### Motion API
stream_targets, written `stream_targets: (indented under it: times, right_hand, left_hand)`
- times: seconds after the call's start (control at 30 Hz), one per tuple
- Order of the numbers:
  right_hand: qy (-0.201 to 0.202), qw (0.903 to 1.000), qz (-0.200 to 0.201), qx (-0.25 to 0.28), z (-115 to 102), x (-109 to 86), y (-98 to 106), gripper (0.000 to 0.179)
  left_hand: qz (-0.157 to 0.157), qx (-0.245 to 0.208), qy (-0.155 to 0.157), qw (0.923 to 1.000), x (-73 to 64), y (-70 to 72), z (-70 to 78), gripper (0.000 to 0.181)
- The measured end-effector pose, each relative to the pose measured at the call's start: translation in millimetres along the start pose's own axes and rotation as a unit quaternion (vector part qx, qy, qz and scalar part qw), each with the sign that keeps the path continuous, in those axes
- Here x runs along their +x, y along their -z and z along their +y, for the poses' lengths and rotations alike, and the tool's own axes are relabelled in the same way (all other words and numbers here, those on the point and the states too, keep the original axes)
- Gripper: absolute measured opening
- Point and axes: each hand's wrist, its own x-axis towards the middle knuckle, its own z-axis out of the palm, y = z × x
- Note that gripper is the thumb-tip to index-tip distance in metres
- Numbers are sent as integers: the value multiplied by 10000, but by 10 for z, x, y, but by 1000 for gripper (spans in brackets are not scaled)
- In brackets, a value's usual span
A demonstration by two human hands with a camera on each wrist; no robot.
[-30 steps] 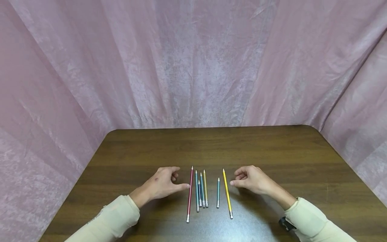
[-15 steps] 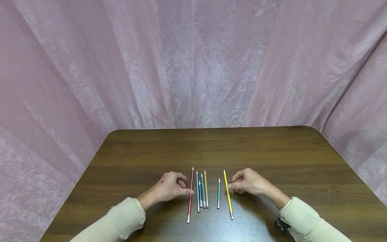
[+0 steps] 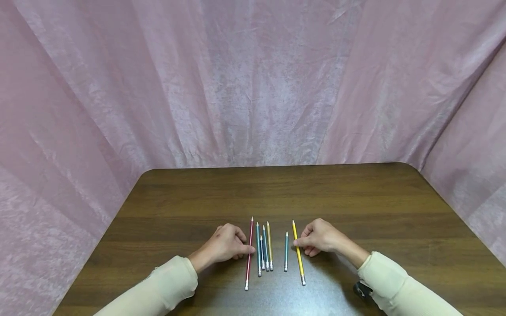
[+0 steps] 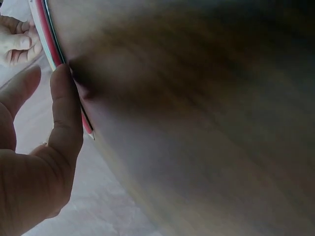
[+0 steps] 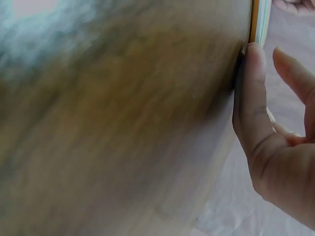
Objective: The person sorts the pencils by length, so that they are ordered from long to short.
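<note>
Several pencils with white erasers lie on the table, tips pointing away. A red pencil (image 3: 248,263) is leftmost, overlapped by the thumb of my left hand (image 3: 227,242). In the left wrist view, one digit of that hand meets the red pencil (image 4: 47,29) while another stands apart. Rightmost is a yellow pencil (image 3: 300,263), with the thumb of my right hand (image 3: 321,237) across it. The right wrist view has one digit at the yellow pencil's (image 5: 254,22) side, another spread away. Between the hands lie blue-green pencils, a gold pencil (image 3: 269,248) and a separate short teal pencil (image 3: 286,252).
A brown wooden table (image 3: 276,193) with rounded far corners lies under the hands. Pink velvet curtain (image 3: 253,87) hangs behind it and at both sides. A dark band (image 3: 361,289) shows at the right sleeve (image 3: 395,281).
Both hands have moved inward: the left to the right up to the red pencil, the right to the left up to the yellow one. The pencils lie nearly as before.
</note>
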Motion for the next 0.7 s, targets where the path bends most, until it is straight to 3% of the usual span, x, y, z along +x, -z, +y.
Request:
stream_targets:
  times: [0.23, 0.7]
  right_hand:
    - [-367, 9983, 279, -359, -60, 31, -91, 22]
    - [-387, 9959, 466, -677, -99, 42, -153, 16]
  left_hand:
    - [48, 160, 39, 9999, 40, -29, 16, 24]
    - [-185, 69, 534, 9984, 138, -80, 49, 18]
